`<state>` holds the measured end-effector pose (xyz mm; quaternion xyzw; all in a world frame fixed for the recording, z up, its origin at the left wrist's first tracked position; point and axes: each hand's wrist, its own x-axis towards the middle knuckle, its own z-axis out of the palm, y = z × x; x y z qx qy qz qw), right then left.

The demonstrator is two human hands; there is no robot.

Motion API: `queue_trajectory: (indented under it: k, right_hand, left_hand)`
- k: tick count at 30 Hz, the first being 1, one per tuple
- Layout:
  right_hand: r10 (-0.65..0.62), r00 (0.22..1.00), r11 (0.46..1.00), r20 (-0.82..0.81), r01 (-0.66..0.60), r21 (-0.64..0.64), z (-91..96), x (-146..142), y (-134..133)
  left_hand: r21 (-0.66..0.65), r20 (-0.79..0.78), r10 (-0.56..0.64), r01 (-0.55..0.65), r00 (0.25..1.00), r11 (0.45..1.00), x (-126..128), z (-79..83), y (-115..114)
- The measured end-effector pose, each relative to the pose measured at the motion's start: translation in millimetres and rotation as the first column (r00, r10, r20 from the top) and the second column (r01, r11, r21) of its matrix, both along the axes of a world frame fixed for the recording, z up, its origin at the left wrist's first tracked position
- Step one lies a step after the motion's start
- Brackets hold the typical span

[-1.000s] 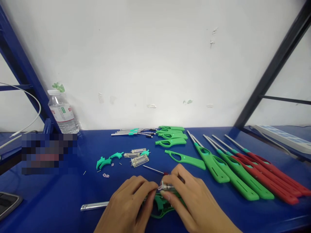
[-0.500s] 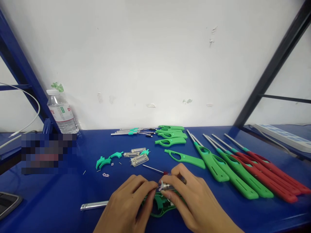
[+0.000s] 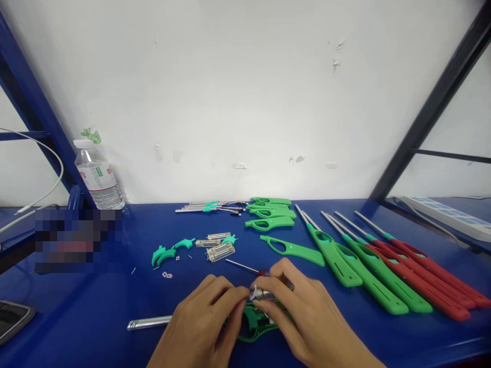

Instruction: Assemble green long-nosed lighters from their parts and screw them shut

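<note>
My right hand [image 3: 307,312] pinches a clear fuel tank with a metal valve end [image 3: 264,295]. A small pale piece [image 3: 253,294] sits at the tank's tip. There my left hand [image 3: 203,319] has its thumb and index finger closed; whatever lies between them is hidden. Below both hands is an open green lighter shell [image 3: 251,335], partly covered, with a dark green trigger in it. A metal lighter tube [image 3: 149,323] sticks out to the left from under my left hand. Just beyond my right fingers lies a screwdriver [image 3: 243,266], its red handle partly hidden.
Clear fuel tanks [image 3: 221,252], teal triggers [image 3: 165,255] and tiny pale pieces [image 3: 167,275] lie mid-table. Behind are metal tubes with wires [image 3: 199,209] and green shells [image 3: 270,224]. Green lighters [image 3: 337,263] and red lighters [image 3: 429,276] lie right. A water bottle [image 3: 98,179] stands left.
The small pale piece at the tank's tip has shifted slightly and tilts differently between my fingertips. Both hands stay almost in place; the view has moved very slightly.
</note>
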<state>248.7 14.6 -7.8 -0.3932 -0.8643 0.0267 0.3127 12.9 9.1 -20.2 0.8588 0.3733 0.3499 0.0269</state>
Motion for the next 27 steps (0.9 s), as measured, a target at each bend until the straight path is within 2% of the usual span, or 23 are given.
queue_trajectory:
  k: [12, 24, 27]
  right_hand:
    - [-0.012, 1.0, 0.998, -0.016, 0.013, 0.067, -1.2, 0.9, 0.4]
    - [-0.015, 1.0, 0.998, -0.002, 0.015, 0.056, -0.5, -0.1, 0.7]
    - [-0.017, 1.0, 0.995, 0.003, 0.016, 0.095, -2.9, -0.2, 0.7]
  left_hand:
    - [-0.001, 0.003, 0.015, -0.015, 1.0, 1.0, -1.8, -3.9, -1.5]
    - [0.01, 0.002, 0.009, -0.009, 1.0, 1.0, -0.3, 0.2, -0.3]
    - [0.014, 0.0, 0.017, -0.017, 1.0, 1.0, -0.3, -1.7, 0.5]
